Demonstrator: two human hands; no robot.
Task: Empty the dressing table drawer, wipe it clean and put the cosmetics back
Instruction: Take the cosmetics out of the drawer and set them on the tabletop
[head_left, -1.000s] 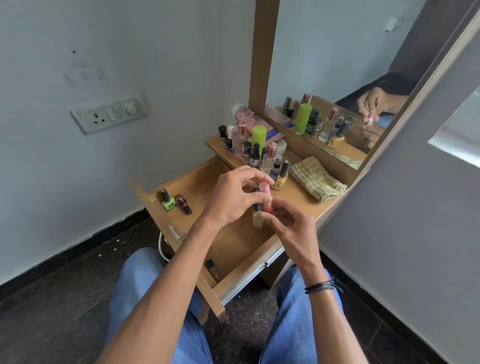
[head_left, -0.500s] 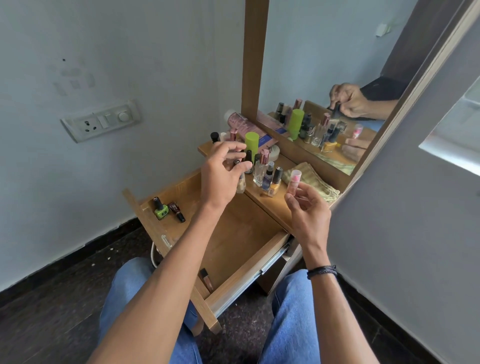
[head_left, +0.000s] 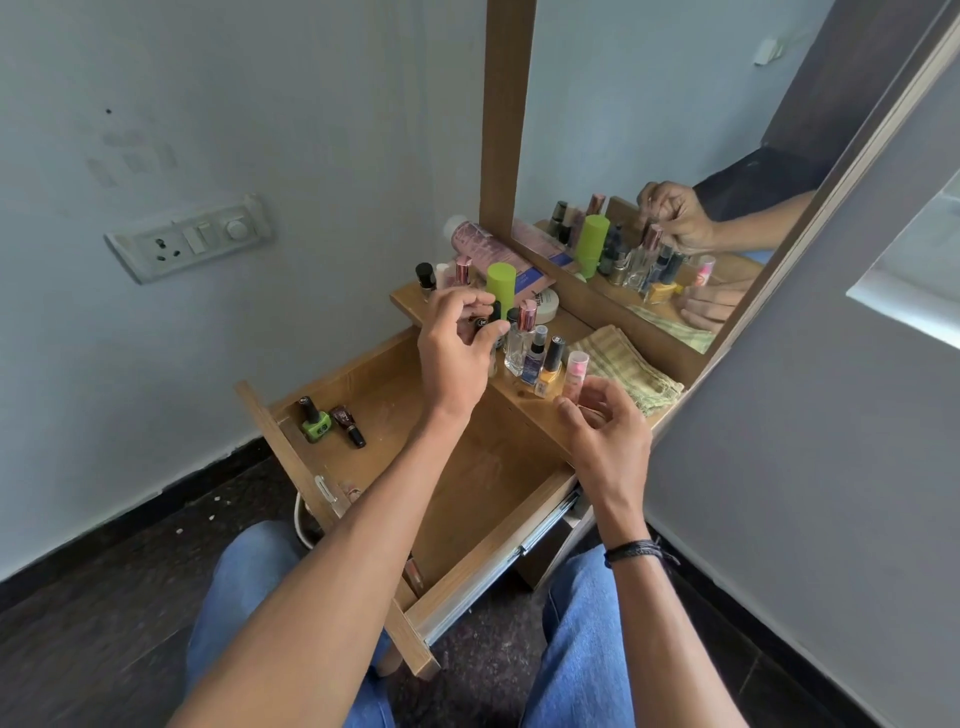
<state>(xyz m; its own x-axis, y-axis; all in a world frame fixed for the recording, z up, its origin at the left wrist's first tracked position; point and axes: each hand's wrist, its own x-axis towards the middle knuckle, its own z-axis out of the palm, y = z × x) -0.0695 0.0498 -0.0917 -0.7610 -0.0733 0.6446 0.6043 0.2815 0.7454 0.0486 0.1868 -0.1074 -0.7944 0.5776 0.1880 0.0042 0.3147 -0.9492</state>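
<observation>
Head view: the emptying step looks nearly done; the left hand (head_left: 457, 343) has its grip pinched on a small dark-capped bottle (head_left: 482, 326) above the counter (head_left: 524, 397), among the standing cosmetics; the right hand (head_left: 605, 431) sets a pink-labelled tube (head_left: 575, 375) upright there, fingers loosely around its base; the drawer (head_left: 467, 467) lies open below both hands, a green polish bottle (head_left: 315, 422) and a dark one (head_left: 349, 425) left in its far corner; next, probably, fetch those.
</observation>
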